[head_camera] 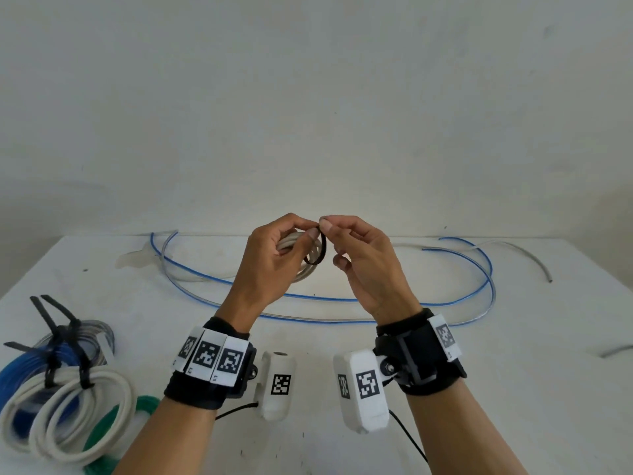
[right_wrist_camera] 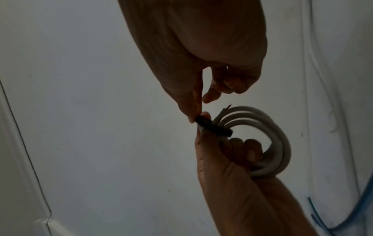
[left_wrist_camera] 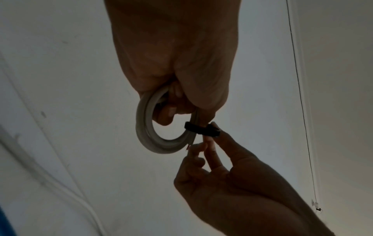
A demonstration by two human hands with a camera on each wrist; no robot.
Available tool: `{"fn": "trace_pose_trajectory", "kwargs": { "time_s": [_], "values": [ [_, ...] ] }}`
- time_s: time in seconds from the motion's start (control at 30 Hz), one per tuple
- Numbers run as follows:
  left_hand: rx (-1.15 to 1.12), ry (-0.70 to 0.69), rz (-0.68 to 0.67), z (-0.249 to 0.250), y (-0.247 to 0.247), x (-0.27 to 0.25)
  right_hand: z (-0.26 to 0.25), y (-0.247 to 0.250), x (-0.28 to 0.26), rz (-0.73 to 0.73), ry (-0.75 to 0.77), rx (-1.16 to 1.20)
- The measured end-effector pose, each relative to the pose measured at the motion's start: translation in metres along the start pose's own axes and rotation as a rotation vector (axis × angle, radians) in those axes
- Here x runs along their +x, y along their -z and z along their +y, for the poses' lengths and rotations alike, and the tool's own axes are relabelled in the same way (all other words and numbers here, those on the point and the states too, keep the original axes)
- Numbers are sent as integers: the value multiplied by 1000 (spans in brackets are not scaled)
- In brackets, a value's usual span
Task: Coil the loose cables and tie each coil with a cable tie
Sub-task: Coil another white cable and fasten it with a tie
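Observation:
My left hand [head_camera: 274,250] grips a small coil of white cable [head_camera: 301,265] above the table, fingers curled through it. In the left wrist view the white coil [left_wrist_camera: 145,135] hangs below the palm of that hand [left_wrist_camera: 177,99]. A black cable tie [head_camera: 317,250] loops round the coil's strands. My right hand [head_camera: 346,234] pinches the tie's end between thumb and forefinger at the top of the loop. The right wrist view shows the tie [right_wrist_camera: 214,127] across the strands of the coil [right_wrist_camera: 282,142], my right fingertips [right_wrist_camera: 194,115] on it.
A long blue cable [head_camera: 329,298] and a clear cable [head_camera: 308,318] lie loose across the back of the white table [head_camera: 513,389]. At the front left sit tied coils: white [head_camera: 68,413], blue [head_camera: 20,375], green [head_camera: 113,426]. A wall rises behind the table.

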State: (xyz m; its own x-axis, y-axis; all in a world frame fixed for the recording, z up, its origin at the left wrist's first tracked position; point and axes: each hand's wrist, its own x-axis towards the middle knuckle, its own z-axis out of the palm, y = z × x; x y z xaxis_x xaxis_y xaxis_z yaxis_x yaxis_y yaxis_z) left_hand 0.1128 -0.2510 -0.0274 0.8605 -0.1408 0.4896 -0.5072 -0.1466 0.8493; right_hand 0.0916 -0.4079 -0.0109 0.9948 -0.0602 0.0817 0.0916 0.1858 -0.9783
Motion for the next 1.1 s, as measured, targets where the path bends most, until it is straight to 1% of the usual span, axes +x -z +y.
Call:
{"fn": "trace_pose_trajectory", "kwargs": {
  "time_s": [0.1,0.27,0.37,0.43,0.57,0.67,0.77,0.9,1.0,1.1],
  "values": [
    [-61,40,-47,5,-7,-4,-2,4,1,60,-2,2],
    [-137,108,-215,15,-25,-13,-5,21,10,282,42,86],
    [-192,156,-253,15,-32,-15,-2,22,10,349,74,81],
    [-227,184,-244,15,-35,-16,-1,20,10,350,98,88],
    [-280,280,-148,16,-39,-16,2,16,10,306,101,117],
    [-358,340,-121,13,-45,-16,2,17,10,345,144,164],
    [-402,368,-133,17,-49,-17,-3,20,10,398,225,212],
    [-413,371,-151,19,-54,-18,-9,23,9,429,320,206],
    [-338,354,-181,13,-53,-16,-9,23,10,436,346,196],
    [-276,353,-209,5,-52,-18,-4,23,11,447,336,154]
  ]
}}
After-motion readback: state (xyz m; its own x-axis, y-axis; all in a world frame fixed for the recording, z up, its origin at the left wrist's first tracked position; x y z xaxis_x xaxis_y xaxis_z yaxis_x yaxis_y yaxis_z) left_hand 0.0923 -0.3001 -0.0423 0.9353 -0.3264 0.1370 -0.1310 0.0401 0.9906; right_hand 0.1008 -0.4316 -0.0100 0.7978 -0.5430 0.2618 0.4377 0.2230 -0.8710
